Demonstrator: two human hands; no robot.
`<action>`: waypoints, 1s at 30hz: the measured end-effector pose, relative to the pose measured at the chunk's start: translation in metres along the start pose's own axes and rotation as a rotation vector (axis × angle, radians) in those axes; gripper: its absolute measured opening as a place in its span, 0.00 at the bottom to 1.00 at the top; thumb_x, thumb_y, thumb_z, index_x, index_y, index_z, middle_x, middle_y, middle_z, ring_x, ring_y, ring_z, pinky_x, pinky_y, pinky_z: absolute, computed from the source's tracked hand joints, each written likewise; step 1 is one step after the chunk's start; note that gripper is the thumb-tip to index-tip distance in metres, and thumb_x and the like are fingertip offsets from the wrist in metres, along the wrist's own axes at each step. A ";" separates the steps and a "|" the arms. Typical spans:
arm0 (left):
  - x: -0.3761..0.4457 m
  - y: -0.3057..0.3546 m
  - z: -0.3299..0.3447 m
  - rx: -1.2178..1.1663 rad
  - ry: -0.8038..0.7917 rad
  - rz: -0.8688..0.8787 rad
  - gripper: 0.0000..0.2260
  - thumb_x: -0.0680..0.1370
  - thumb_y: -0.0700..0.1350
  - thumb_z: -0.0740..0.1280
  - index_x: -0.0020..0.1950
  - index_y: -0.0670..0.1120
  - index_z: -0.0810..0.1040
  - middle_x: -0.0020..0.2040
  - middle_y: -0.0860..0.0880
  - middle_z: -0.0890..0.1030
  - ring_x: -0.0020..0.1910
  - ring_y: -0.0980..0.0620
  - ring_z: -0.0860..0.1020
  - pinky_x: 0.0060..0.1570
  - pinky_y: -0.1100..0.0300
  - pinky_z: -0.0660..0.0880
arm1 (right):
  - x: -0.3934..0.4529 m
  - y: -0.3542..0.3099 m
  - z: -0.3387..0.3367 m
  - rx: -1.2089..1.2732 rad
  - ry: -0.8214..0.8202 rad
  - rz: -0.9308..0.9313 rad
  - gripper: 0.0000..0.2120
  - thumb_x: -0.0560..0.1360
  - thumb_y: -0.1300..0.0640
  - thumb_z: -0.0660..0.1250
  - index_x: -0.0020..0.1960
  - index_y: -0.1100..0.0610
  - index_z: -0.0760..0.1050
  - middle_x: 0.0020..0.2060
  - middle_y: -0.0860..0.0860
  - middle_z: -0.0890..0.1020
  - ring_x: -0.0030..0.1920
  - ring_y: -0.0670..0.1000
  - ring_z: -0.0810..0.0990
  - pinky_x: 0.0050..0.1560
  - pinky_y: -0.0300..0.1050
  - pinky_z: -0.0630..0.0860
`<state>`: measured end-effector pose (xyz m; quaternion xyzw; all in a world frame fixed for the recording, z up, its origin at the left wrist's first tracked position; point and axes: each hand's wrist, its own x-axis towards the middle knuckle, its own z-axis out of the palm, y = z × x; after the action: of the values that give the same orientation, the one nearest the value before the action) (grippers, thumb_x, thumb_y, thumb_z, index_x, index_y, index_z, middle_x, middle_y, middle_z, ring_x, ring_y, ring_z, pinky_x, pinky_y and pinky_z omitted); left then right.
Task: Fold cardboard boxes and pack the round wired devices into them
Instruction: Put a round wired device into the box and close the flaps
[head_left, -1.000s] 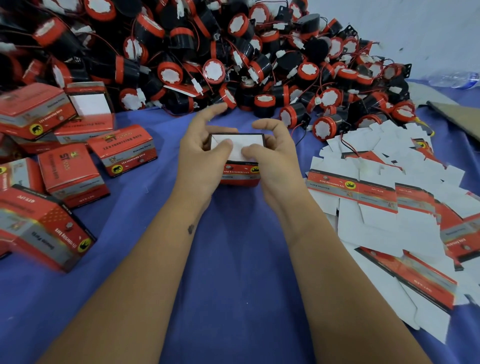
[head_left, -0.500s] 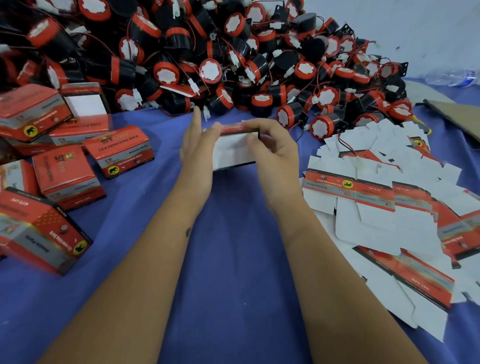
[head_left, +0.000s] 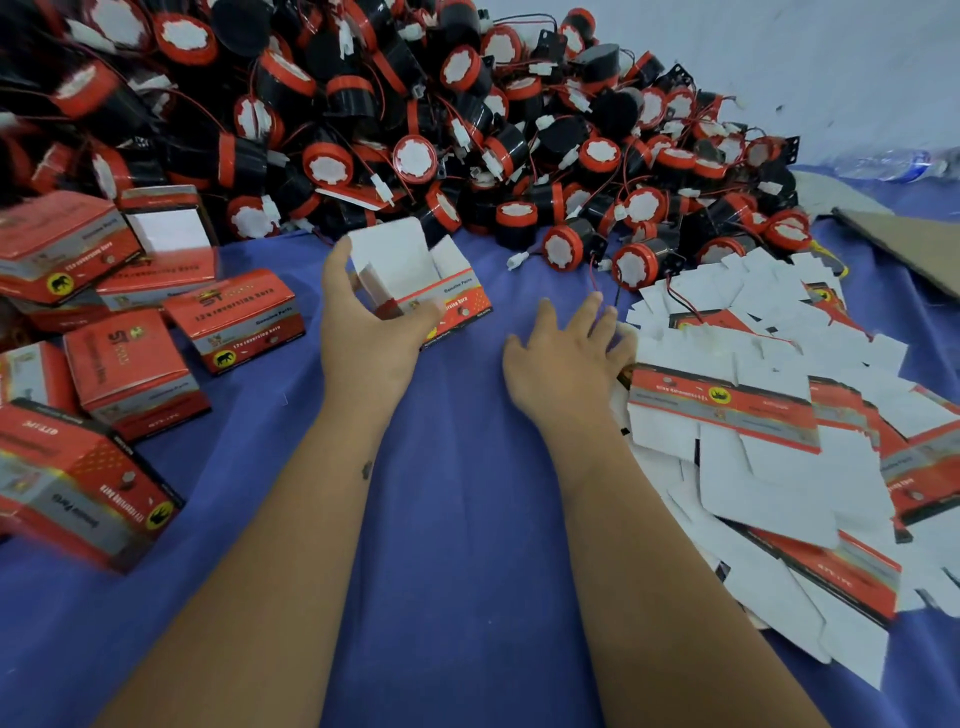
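Right hand (head_left: 563, 358) has left the box (head_left: 415, 280), fingers spread toward the devices (head_left: 563, 248); left hand (head_left: 363, 332) grips it, best kept mouth-up for loading.

I see a surface covered with a blue cloth (head_left: 457, 519). Across its far side lies a big heap of round wired devices (head_left: 415, 119), black with red rims. On the left lie folded red boxes (head_left: 130, 374), some stacked on others. On the right lies a spread of flat unfolded box blanks (head_left: 769, 457), mostly white side up. At far right lie a brown cardboard sheet (head_left: 909, 249) and a clear plastic bottle (head_left: 904, 163)
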<state>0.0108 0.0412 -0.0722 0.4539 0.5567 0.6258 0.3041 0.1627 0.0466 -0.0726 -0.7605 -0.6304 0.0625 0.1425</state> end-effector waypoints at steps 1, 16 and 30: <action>0.000 0.000 -0.001 0.009 0.027 0.025 0.39 0.71 0.37 0.76 0.76 0.54 0.60 0.60 0.61 0.75 0.51 0.73 0.77 0.45 0.72 0.76 | 0.000 0.000 0.000 -0.003 0.025 0.023 0.29 0.80 0.47 0.55 0.78 0.52 0.54 0.77 0.64 0.38 0.77 0.65 0.37 0.73 0.65 0.38; 0.000 0.011 0.000 -0.346 0.169 -0.074 0.24 0.81 0.48 0.67 0.71 0.48 0.59 0.65 0.52 0.75 0.63 0.57 0.77 0.63 0.56 0.77 | -0.009 -0.009 -0.015 0.489 0.023 -0.439 0.14 0.72 0.70 0.63 0.48 0.58 0.83 0.48 0.53 0.83 0.51 0.54 0.79 0.54 0.53 0.75; -0.007 0.012 0.008 -0.332 0.007 -0.039 0.14 0.85 0.52 0.55 0.69 0.52 0.58 0.64 0.54 0.75 0.63 0.54 0.78 0.64 0.51 0.76 | -0.012 0.003 -0.043 1.607 0.711 0.019 0.13 0.72 0.76 0.53 0.40 0.59 0.64 0.34 0.54 0.70 0.34 0.52 0.69 0.35 0.44 0.68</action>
<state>0.0227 0.0360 -0.0624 0.3843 0.4554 0.7047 0.3852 0.1752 0.0285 -0.0332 -0.4097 -0.3075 0.2480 0.8222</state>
